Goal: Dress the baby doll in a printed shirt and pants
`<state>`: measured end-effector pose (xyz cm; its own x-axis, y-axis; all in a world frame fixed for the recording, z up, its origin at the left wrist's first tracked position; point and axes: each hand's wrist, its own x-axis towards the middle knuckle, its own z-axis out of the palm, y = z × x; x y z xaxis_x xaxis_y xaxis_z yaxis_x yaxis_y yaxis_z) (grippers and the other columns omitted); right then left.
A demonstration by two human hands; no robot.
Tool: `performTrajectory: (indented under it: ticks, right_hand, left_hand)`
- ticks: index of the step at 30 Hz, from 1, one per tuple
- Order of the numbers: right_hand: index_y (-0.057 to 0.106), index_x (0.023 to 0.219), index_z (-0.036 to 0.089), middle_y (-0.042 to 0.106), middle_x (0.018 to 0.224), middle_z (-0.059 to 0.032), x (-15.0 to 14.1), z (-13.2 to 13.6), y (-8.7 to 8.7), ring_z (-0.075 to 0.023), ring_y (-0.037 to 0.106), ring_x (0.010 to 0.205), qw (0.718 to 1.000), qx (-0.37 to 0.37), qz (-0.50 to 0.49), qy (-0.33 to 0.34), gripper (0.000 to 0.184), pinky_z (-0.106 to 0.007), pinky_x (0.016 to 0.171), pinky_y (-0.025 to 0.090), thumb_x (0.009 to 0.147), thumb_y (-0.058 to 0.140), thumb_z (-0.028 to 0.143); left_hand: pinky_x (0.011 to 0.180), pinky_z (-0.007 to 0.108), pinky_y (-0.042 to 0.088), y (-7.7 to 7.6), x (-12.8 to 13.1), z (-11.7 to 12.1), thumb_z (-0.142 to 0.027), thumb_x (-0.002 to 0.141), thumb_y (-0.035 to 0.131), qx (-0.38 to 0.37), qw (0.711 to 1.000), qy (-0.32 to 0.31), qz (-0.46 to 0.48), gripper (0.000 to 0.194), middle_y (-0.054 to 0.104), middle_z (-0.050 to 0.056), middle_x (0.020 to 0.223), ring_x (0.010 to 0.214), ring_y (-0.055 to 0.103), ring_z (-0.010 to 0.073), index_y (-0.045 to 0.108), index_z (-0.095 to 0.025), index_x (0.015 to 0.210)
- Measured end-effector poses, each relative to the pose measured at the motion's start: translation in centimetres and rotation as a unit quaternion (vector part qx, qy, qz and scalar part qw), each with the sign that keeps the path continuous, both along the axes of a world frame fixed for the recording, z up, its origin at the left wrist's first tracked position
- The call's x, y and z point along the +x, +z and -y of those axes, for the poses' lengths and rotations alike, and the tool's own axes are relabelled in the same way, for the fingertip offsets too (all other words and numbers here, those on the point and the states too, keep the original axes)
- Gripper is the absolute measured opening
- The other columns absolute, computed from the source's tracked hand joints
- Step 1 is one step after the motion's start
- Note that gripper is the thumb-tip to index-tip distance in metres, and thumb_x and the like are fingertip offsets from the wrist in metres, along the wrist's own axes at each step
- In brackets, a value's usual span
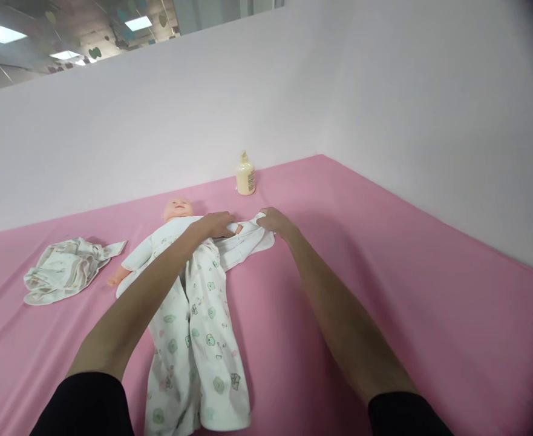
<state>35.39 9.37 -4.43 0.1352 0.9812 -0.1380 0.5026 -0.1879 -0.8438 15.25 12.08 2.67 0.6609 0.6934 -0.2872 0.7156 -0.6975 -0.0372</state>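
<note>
A baby doll (178, 208) lies on its back in a white top (175, 228) and white trousers (212, 339) printed with small green figures. My left hand (218, 224) is closed at the doll's arm on the right side, gripping the white top there; the fingertips are partly hidden. A bit of the doll's hand shows just beyond them, inside white cloth. My right hand (274, 221) pinches the edge of the white sleeve (245, 239) and holds it out to the right. The doll's other hand (115, 278) pokes from its sleeve at the left.
A crumpled printed cloth garment (66, 269) lies left of the doll. Behind it all stands a cream pump bottle (245, 175), close to the white wall (193, 115). The pink sheet (320, 339) under everything has some wrinkles, and the walls meet at the back right corner.
</note>
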Motion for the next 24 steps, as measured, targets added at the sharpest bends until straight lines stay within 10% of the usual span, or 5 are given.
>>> performTrajectory:
  ticks: [14, 24]
  right_hand:
    - [0.053, 0.1, 0.019, 0.062, 0.091, -0.0034, -0.2, -0.6, -0.8, -0.0146, 0.055, 0.072, 1.0, -0.019, 0.007, 0.012, 0.029, -0.024, 0.059, 0.038, 0.073, 0.062, 0.021]
    - [0.061, 0.099, 0.017, 0.067, 0.085, -0.006, -0.4, 0.8, 2.4, -0.0193, 0.061, 0.072, 0.991, -0.089, 0.063, 0.077, 0.038, -0.027, 0.06, 0.041, 0.069, 0.075, 0.034]
  left_hand:
    - [0.084, 0.036, 0.046, -1.6, 0.9, 0.6, -0.034, 0.085, 0.048, 0.099, 0.992, -0.075, 0.005, 0.039, 0.064, 0.007, 0.11, 0.098, 0.064, 0.0246, 0.06, -0.029, 0.122]
    - [0.071, 0.034, 0.046, -3.0, 1.5, -0.2, -0.028, 0.086, 0.044, 0.093, 0.992, -0.086, 0.003, 0.025, 0.062, 0.009, 0.098, 0.083, 0.065, 0.0235, 0.064, -0.022, 0.1]
